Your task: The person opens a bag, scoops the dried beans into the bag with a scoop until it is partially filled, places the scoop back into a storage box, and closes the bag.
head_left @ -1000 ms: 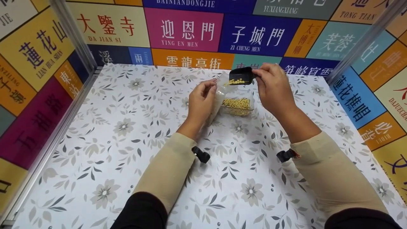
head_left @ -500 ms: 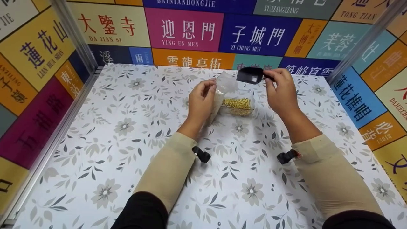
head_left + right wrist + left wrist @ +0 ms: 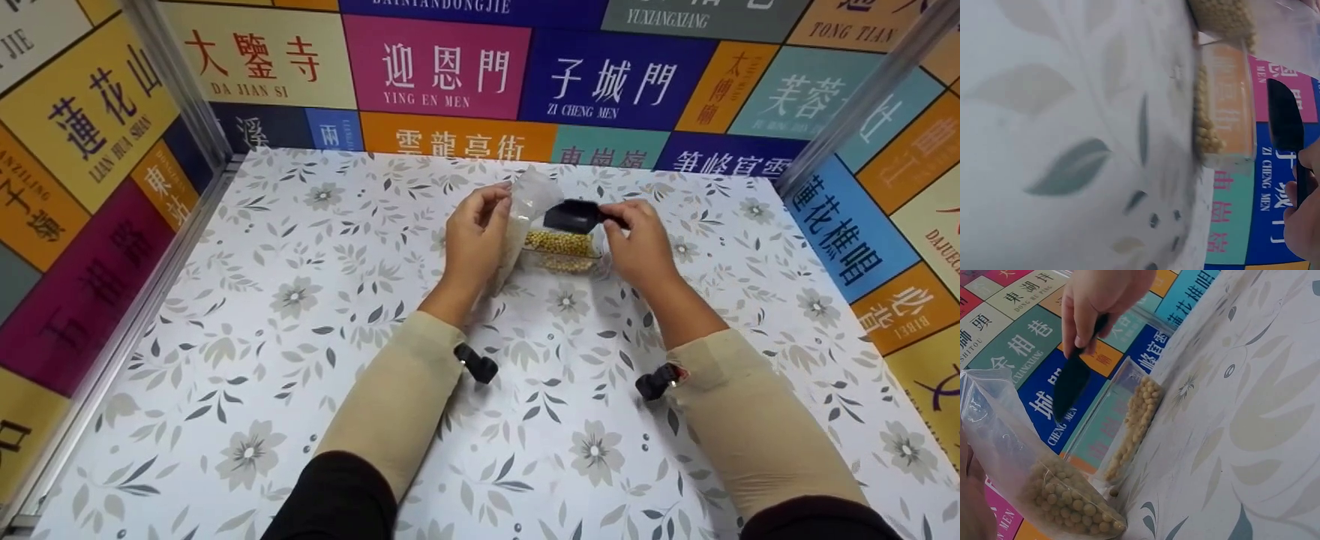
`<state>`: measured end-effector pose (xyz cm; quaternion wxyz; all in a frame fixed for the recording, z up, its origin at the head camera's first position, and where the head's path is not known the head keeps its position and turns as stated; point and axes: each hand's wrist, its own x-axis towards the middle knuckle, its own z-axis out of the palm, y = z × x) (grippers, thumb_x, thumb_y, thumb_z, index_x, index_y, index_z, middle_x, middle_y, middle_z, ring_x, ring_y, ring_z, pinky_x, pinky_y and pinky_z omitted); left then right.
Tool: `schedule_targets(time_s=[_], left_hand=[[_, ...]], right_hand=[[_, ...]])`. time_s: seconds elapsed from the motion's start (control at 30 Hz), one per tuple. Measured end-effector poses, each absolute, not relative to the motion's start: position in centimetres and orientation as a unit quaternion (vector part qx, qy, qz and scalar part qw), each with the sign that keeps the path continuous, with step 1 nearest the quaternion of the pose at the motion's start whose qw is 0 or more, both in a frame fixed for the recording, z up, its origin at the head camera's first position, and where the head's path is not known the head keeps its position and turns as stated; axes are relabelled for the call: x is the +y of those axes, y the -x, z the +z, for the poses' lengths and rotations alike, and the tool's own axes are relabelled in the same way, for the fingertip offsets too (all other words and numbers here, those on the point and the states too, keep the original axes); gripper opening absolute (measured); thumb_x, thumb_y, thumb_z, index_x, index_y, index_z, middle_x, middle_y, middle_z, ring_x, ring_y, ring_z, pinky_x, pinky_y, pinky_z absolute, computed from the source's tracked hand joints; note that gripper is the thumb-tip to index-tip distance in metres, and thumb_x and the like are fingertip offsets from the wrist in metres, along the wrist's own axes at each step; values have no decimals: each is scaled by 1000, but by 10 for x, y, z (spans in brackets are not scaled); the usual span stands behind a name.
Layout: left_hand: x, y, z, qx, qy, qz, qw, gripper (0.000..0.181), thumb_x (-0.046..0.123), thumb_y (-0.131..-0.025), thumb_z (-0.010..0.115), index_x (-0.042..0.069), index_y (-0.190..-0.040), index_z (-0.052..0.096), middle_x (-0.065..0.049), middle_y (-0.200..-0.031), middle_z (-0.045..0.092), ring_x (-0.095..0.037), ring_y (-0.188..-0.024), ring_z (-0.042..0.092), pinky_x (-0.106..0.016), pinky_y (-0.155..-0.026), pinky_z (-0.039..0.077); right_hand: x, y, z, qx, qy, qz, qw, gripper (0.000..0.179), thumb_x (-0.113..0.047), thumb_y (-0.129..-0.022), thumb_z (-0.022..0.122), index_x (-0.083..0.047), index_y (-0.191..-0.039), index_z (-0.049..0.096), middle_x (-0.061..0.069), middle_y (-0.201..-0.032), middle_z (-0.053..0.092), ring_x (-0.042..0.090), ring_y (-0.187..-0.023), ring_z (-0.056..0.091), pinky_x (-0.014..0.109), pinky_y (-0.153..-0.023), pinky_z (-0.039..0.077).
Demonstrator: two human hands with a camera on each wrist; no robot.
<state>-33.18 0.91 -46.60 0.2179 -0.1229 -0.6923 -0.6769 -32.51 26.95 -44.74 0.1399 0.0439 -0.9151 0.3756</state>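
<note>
My left hand [image 3: 477, 232] pinches the edge of a clear plastic bag [image 3: 534, 196], which stands upright with its mouth at the top. Yellow soybeans [image 3: 1069, 503] fill the bag's lower part in the left wrist view. A clear plastic box [image 3: 598, 244] sits right beside the bag, with more yellow soybeans [image 3: 559, 244] in it. My right hand [image 3: 643, 244] grips a small black scoop [image 3: 574, 216] by its handle. The scoop is over the box in the head view, and in the left wrist view its blade [image 3: 1071, 385] hangs above the box's open top.
A white table with a grey flower and leaf print [image 3: 300, 420] lies under everything. Colourful panels with Chinese lettering [image 3: 435, 67] stand behind and at both sides, with metal posts [image 3: 187, 112] at the corners. A loose bean [image 3: 1114, 492] lies between bag and box.
The scoop tipped beans into the bag's mouth a second ago. It drew back to the right, looking empty, and has since come down over the box. My left hand and the bag stay put.
</note>
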Motion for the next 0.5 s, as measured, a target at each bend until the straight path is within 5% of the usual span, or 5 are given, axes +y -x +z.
schedule_targets(time_s=[0.17, 0.5], left_hand=[[8, 331, -465, -697, 133, -668, 227, 15, 18, -106, 68, 9, -116, 74, -3, -132, 77, -12, -118, 71, -22, -103, 59], [8, 330, -463, -696, 130, -669, 228, 15, 16, -106, 68, 7, -116, 74, -3, -131, 76, -12, -119, 71, -22, -104, 58]], right_hand=[[258, 327, -464, -937, -67, 332, 84, 34, -11, -110, 56, -5, -141, 68, 16, -140, 60, 35, -134, 58, 51, -118, 48], [248, 330, -475, -944, -97, 310, 60, 35, -10, -108, 52, -5, -138, 70, 14, -137, 63, 35, -133, 60, 52, -115, 49]])
